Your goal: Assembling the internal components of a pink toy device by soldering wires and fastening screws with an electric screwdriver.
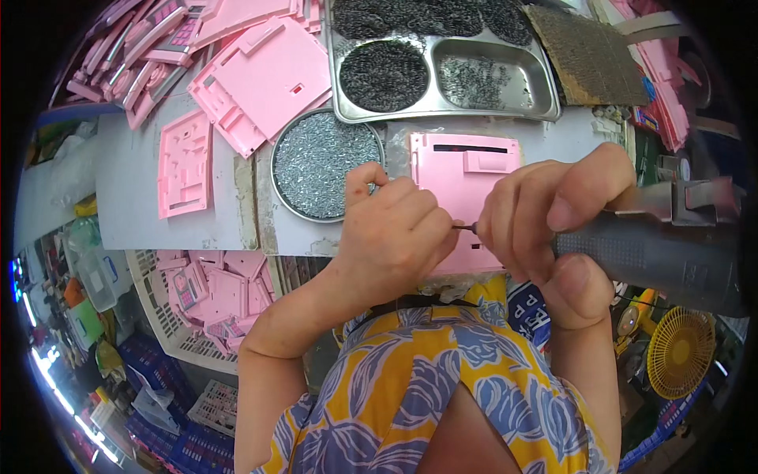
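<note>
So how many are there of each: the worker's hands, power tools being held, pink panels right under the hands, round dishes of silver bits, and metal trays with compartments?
Left hand and right hand: 2
Power tool: 1
Pink panel: 1
Round dish: 1
Compartment tray: 1
Total: 6

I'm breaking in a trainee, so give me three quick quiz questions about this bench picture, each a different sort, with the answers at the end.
1. Which hand grips the dark cylindrical tool?
2. True or false: the round dish of silvery pieces lies to the left of the pink panel under the hands.
3. The tiny pieces in the steel tray beyond the panel are: A, pink; B, dark; C, yellow.

Key: 1, the right hand. 2, true. 3, B.
</note>
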Motion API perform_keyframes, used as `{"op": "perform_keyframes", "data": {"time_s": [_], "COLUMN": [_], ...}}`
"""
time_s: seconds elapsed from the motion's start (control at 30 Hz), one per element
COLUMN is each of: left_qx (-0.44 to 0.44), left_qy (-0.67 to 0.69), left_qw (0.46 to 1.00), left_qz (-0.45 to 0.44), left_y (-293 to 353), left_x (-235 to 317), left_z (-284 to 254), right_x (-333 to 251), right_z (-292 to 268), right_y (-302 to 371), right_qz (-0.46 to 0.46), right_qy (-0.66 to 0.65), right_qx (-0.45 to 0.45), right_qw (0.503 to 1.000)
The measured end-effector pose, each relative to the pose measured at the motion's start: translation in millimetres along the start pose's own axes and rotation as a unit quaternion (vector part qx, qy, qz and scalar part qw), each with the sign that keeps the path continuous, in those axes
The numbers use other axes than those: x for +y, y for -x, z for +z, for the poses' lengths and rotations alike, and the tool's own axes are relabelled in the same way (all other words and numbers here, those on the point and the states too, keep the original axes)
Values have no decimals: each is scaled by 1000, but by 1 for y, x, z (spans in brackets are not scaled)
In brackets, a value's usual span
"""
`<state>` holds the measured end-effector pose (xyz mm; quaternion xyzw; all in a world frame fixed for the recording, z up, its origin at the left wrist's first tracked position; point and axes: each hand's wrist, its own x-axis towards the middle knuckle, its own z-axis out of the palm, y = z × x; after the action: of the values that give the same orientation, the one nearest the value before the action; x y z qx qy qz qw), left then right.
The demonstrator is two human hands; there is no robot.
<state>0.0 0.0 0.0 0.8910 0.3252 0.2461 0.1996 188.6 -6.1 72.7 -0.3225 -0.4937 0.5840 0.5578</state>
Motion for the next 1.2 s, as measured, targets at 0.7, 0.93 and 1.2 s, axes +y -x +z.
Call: {"op": "perform_keyframes", "data": {"time_s": [0.7,0.93,1.2], "left_qx": [36,102,26], "left_qy": [-247,-185,242], "left_qw": [949,950,960], "left_qz": [-194,-230,-138], "left_y": [24,18,3], "left_x": [-100,-92,8], "left_z": [-15,-26,-5], "right_x": [-1,0,-7], "right_z": [-27,-25,-20], "right_y": [28,23,23], "right_qz": [-16,-4,-24], "right_qy": [17,20,-1], "right_qx": [68,64,55], "right_qw": [997,998,998]}}
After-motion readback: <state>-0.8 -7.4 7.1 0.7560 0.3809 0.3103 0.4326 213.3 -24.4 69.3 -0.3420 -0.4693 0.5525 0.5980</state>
